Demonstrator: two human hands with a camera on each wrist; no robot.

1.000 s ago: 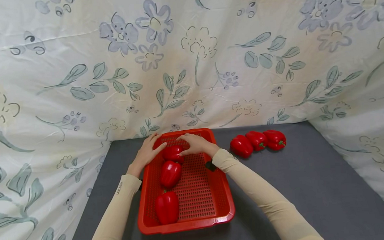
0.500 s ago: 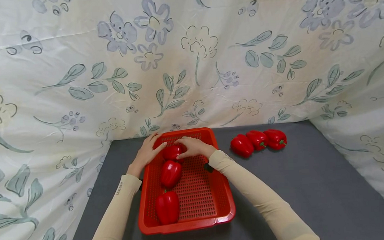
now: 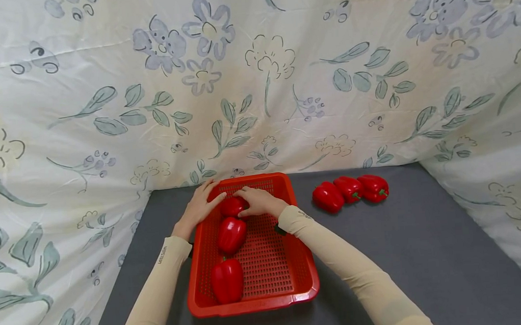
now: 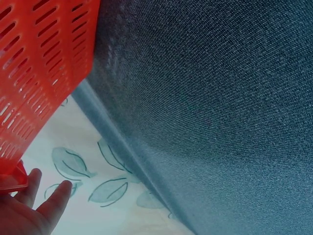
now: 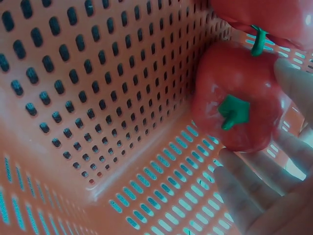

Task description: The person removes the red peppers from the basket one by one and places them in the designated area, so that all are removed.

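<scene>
A glossy red bell pepper with a green stem lies at the far left of a red plastic basket. My right hand holds this pepper, thumb on one side and fingers against the other. In the right wrist view the held pepper sits beside the basket's slotted wall, its stem facing the camera. My left hand rests over the far left rim, fingers extended outside and thumb reaching inward. Two more bell peppers lie nearer in the basket: a middle pepper and a front pepper.
On the dark grey tabletop, right of the basket, a left red pepper, a middle one and a right one sit in a row. A floral cloth hangs behind the table.
My right hand has moved left and lower onto the far pepper, and its fingers have closed in around it. The left hand stays at the rim.
</scene>
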